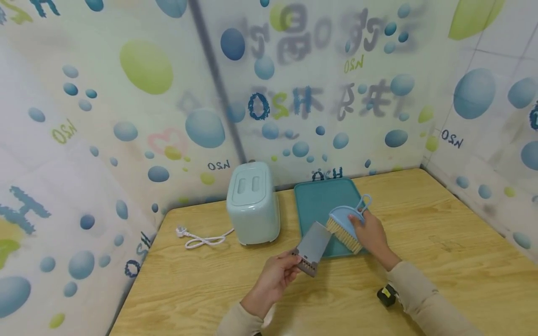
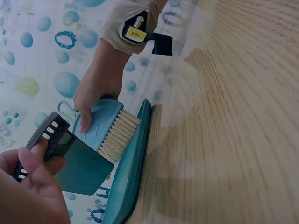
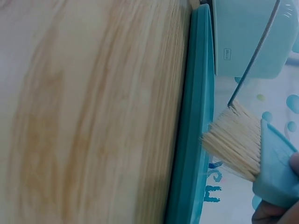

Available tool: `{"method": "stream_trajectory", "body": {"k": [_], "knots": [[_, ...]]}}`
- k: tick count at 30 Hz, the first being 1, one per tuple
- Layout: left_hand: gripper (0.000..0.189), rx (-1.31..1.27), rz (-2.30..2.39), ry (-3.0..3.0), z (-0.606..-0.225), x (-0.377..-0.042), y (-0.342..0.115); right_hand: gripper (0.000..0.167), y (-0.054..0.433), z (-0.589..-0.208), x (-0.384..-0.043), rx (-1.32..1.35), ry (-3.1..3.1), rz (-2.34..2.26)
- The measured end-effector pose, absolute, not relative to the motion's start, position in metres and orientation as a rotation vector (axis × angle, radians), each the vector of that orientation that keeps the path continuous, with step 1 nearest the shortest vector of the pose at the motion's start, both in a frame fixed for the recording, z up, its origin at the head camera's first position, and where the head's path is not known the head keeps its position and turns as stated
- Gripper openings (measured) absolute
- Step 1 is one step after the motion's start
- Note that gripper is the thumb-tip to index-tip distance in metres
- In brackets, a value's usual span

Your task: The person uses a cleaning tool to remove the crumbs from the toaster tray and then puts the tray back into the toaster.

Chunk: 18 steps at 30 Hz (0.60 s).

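My left hand [image 1: 275, 277] grips a crumb tray [image 1: 314, 242], a thin grey metal sheet, by its dark slotted end. In the left wrist view the crumb tray [image 2: 84, 163] stands tilted, fingers pinching the slotted part. My right hand [image 1: 371, 233] holds a light blue hand brush [image 1: 344, 217] by its body, thumb on the face, loop handle pointing up. In the right wrist view the brush's cream bristles [image 3: 236, 140] meet the sheet's edge. Both items are held above a teal rectangular tray [image 1: 328, 193] lying on the table.
A pale mint toaster [image 1: 253, 205] stands left of the teal tray, near the back wall. Its white cord and plug [image 1: 206, 240] lie to its left on the wooden table [image 1: 201, 284]. Patterned walls [image 1: 269, 140] border the table at the back and sides.
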State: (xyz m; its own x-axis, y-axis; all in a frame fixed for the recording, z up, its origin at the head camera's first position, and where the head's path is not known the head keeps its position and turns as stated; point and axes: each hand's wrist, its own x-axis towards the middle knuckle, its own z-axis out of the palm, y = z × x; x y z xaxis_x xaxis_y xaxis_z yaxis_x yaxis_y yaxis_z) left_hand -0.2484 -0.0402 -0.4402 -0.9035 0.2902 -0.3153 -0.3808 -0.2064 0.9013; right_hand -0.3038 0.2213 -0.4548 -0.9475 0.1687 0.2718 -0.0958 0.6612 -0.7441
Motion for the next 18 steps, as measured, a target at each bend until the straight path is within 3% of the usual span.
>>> {"method": "stream_trajectory", "body": {"k": [6, 18], "knots": [[0.046, -0.119, 2.187, 1.579, -0.437, -0.250, -0.041, 0.042, 0.229, -0.454, -0.301, -0.064, -2.558, 1.094], [0.056, -0.092, 2.200, 1.559, -0.433, -0.252, -0.046, 0.041, 0.246, -0.462, -0.302, -0.104, -2.547, 1.140]]}}
